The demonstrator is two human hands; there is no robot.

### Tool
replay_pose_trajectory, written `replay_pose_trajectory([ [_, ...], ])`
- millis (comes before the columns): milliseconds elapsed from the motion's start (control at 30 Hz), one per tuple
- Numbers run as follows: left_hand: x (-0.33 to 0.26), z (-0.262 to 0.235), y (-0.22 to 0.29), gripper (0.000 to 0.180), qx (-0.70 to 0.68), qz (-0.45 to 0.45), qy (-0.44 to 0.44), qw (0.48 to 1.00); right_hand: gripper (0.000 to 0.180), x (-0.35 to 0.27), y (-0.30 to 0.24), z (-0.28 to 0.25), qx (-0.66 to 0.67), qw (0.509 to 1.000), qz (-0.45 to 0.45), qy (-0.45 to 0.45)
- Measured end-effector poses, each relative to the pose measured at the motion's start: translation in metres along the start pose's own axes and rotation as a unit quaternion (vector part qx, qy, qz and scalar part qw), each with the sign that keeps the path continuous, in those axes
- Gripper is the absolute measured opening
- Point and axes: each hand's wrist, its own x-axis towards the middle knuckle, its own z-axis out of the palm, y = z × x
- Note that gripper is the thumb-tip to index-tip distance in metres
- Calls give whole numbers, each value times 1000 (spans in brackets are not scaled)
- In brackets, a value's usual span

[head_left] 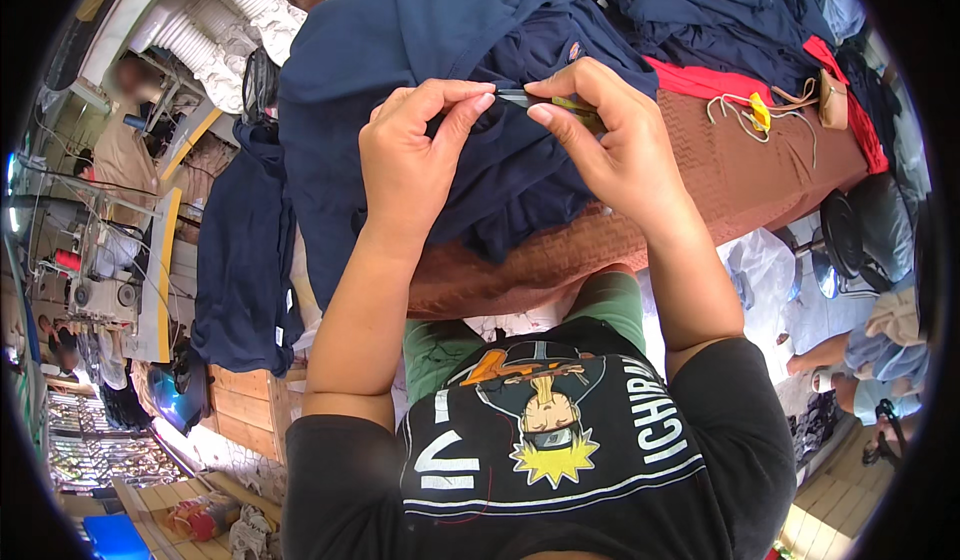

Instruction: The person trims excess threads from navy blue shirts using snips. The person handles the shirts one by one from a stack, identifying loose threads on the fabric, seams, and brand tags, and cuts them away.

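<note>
Both hands are raised over a heap of navy blue cloth on the table. My left hand is closed, its thumb and index finger pinched at the left end of a small, slim dark piece. The other end of this piece is pinched between the thumb and index finger of my right hand. Its kind is too small to make out. A yellow-green strip shows beside my right fingers, mostly hidden by them. Behind it, a small badge sits on the navy cloth.
Brown patterned cloth covers the table, with red cloth, a yellow item with cords and a tan pouch to the right. More navy cloth hangs at the left, near a sewing machine. Other people are nearby.
</note>
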Motion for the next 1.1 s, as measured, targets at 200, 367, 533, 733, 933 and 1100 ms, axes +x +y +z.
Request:
replay_pose_trajectory([
  [200,2,2,4,12,7,-45,10,999,13,0,0,2,-91,995,-48,7],
  [367,0,4,9,13,61,-42,11,997,12,0,-5,-1,-143,987,-72,-4],
  [533,1,4,16,10,81,30,14,996,12,1,-7,-1,-156,983,-92,-1],
  [733,6,-44,34,37,-318,145,-249,903,16,-3,0,-16,-38,998,-5,49],
  [933,2,-22,32,7,-78,42,-101,991,28,-15,32,-9,216,953,210,28],
  [1100,2,4,11,17,67,95,-60,991,24,-18,45,31,320,914,244,-41],
])
